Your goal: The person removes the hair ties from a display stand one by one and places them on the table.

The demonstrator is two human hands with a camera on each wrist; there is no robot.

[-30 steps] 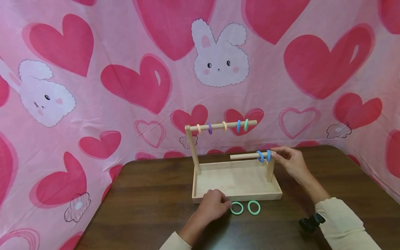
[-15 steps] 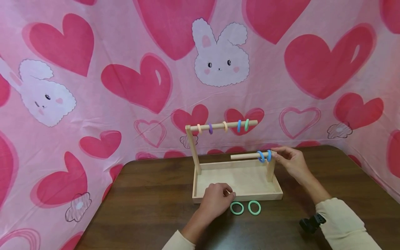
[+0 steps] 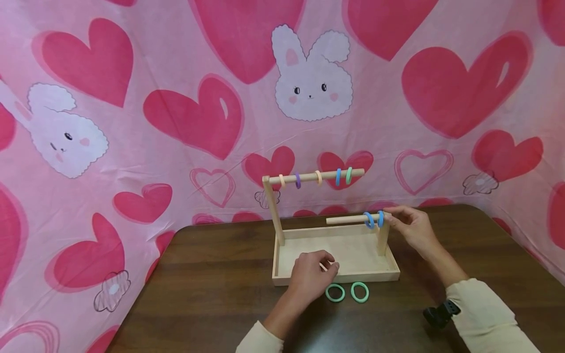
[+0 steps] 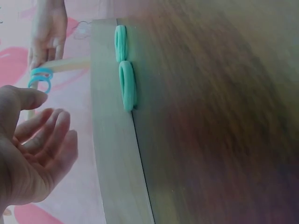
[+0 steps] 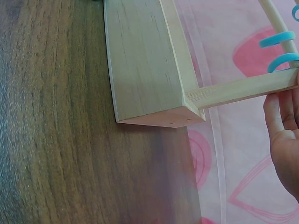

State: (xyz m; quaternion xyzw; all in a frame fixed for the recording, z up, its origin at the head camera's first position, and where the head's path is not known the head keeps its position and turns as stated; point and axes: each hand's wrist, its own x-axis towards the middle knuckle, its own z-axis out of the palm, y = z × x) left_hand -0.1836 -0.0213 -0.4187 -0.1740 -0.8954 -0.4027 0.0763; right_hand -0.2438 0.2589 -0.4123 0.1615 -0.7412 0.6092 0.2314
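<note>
By the tray (image 3: 371, 278), left hand (image 3: 311, 275) palm inward, fingers (image 4: 69, 147) relaxed, right hand (image 3: 412, 229) outstretched, gripping post (image 3: 382, 242)

L hand (image 3: 311, 275) hides pt of tray (image 3: 371, 278), R-wrist view crops R hand (image 5: 286, 142).

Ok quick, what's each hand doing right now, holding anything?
Left hand: open, fingers loosely bent, holding nothing.
Right hand: holding the top of the short post.

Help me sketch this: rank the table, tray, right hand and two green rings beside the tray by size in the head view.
Table
Tray
Right hand
Left green ring, right green ring: too alike to rank
</note>
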